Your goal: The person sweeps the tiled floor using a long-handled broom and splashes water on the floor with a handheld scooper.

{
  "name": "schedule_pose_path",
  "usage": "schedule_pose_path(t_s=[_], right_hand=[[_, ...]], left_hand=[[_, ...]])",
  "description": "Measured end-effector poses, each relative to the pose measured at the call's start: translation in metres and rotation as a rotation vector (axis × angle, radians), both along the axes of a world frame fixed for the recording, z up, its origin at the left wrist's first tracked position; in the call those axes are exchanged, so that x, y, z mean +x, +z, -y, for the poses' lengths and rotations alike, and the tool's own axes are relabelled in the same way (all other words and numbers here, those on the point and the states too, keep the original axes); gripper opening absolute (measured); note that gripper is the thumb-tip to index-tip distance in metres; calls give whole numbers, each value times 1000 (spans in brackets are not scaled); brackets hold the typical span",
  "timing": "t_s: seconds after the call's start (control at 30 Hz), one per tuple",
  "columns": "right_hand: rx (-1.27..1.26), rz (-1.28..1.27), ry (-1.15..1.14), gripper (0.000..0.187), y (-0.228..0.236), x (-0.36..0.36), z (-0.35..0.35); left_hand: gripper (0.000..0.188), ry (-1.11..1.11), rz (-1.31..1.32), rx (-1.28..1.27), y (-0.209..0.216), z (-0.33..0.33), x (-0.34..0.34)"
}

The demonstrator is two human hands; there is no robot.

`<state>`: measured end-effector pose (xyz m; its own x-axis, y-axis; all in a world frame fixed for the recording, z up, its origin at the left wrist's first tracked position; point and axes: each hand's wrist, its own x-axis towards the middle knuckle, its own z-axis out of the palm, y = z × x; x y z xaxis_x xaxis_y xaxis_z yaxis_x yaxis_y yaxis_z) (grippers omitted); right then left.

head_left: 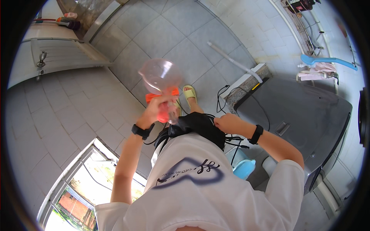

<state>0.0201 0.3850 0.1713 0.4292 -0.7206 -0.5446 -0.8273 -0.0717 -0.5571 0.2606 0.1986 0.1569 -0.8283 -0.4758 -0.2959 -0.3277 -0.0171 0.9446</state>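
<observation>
My left hand, blurred by motion, is closed around the handle of a clear pinkish plastic water dipper. The dipper's round bowl is held out in front of me, above the tiled floor. Behind and below that hand shows something bright orange-red; its kind is hard to make out. My right hand is at my waist, its fingers pinched at the edge of a black, shiny bag-like thing lying across my front. What exactly the fingers hold is hidden. Black cords hang around it.
On the right stands a grey-lidded washing machine, with a white drain hose over the floor. A light-blue bucket sits beside me. A blue ladle hangs by the wall rack. At left is a white door; below, a window.
</observation>
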Motion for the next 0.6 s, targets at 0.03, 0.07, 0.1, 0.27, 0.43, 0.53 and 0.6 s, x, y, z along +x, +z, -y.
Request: schedule_pose_path(t_s=[0.03,0.07,0.1,0.27,0.43,0.53,0.6], right_hand=[[182,85,-160,13,-3,-3,0],[180,84,-156,13,-2,-6,0],[204,87,-167,19,0,-6,0],[161,57,-83,35,7,-2,8],[147,103,-10,41,-11,-5,10],[113,116,54,44,-18,-4,14],[69,124,72,39,-23,-3,17]], left_hand=[[17,-26,4,157,2,-12,-12],[20,-147,-4,7,1,-21,-22],[22,-267,-11,-141,-2,-30,-30],[23,-364,-177,-130,-13,-64,-56],[19,-417,-140,-74,-16,-62,-61],[17,-399,-177,-54,-13,-63,-64],[16,-389,-204,-58,-12,-64,-65]])
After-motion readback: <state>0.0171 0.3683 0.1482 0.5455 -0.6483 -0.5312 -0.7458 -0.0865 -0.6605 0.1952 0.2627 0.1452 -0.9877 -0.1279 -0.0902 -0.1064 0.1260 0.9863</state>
